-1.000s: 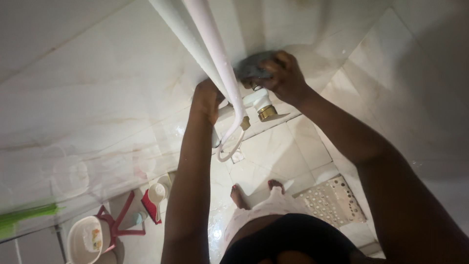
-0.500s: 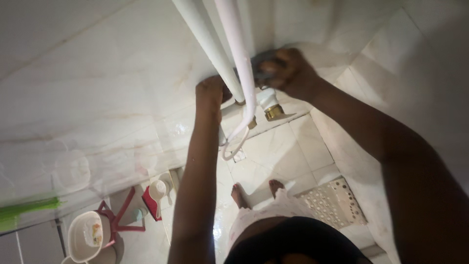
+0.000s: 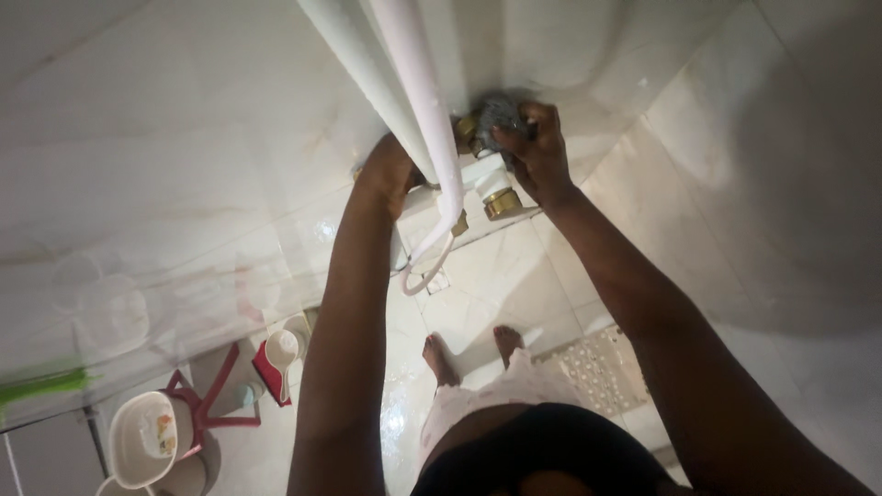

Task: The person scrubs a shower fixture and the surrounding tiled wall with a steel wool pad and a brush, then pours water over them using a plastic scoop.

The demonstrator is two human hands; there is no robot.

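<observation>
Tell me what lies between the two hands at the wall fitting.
In the head view, the white hose hangs between the left hand and the right hand, which presses a grey scrubber on the tap.

Dim warm light, brightest on upper tiles (image 3: 184, 119); arms dark, underexposed. Heavy shadow on right wall (image 3: 808, 184). Wet glare on floor (image 3: 400, 413). Soft focus overall, pipe (image 3: 413, 101) blurred up close, wide-angle bending at edges

Glossy white tiled floor (image 3: 514, 285) below the hands, bearing a perforated white drain mat (image 3: 602, 367), red stool (image 3: 207, 404), and white plastic basin (image 3: 142, 439).
</observation>
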